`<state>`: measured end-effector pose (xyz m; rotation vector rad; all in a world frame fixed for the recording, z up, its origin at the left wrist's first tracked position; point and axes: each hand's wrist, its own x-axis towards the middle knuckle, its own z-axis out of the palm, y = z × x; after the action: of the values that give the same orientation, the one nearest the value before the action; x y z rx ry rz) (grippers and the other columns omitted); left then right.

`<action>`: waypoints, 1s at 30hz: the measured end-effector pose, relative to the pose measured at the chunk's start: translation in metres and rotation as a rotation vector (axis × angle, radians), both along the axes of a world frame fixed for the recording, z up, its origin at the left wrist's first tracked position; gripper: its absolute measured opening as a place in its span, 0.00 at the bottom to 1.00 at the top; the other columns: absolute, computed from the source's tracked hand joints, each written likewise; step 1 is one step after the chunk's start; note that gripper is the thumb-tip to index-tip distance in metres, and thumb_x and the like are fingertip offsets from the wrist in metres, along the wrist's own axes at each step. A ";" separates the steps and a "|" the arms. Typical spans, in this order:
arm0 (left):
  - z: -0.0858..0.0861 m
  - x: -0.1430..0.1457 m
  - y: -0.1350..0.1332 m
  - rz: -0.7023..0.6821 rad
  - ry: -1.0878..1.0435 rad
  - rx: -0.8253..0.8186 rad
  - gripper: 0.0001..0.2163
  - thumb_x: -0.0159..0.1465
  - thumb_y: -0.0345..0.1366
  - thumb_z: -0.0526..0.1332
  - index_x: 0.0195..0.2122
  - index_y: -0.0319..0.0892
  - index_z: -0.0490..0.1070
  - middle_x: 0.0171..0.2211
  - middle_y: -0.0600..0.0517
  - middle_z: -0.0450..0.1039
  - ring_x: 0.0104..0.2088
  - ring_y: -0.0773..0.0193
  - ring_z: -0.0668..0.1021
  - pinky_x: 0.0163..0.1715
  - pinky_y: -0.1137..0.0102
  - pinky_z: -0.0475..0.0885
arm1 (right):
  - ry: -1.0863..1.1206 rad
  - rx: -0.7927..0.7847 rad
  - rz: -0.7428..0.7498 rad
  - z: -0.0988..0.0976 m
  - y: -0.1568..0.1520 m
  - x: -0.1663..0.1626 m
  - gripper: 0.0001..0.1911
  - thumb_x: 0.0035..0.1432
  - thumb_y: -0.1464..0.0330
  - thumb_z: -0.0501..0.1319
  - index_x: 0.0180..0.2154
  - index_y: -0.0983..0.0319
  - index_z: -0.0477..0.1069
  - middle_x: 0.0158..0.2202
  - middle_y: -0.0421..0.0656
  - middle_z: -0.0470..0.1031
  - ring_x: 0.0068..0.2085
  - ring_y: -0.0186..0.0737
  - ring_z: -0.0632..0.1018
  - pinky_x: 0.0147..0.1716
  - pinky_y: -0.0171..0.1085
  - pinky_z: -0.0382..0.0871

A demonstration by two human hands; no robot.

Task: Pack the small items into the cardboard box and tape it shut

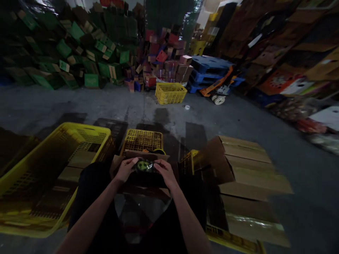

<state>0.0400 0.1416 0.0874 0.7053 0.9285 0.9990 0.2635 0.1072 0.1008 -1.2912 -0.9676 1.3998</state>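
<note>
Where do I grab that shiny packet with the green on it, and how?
Probably pinch the shiny packet by its two ends, coming from left and right. It looks longer sideways and lies crosswise, and the left hand and right hand hold it there.

The box (134,154) before you sits between a near-left crate (104,131) and near-right cartons (246,168); far off, a basket (171,96) stands left of pallets (205,65).

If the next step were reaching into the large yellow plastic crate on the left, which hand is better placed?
Probably the left hand, nearer that yellow plastic crate; the right hand is farther across. Both hold a shiny dark packet with a green patch.
</note>
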 end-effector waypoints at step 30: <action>-0.004 0.001 -0.001 0.035 0.014 -0.044 0.22 0.48 0.46 0.77 0.40 0.39 0.81 0.37 0.47 0.80 0.33 0.61 0.80 0.31 0.70 0.76 | 0.246 -0.129 0.043 -0.007 -0.003 -0.009 0.22 0.51 0.54 0.72 0.44 0.59 0.77 0.44 0.43 0.81 0.43 0.44 0.82 0.42 0.43 0.80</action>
<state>0.0414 0.1404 0.0837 0.6621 0.9745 1.0025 0.2540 0.1047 0.0940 -1.1626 -0.7521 1.6332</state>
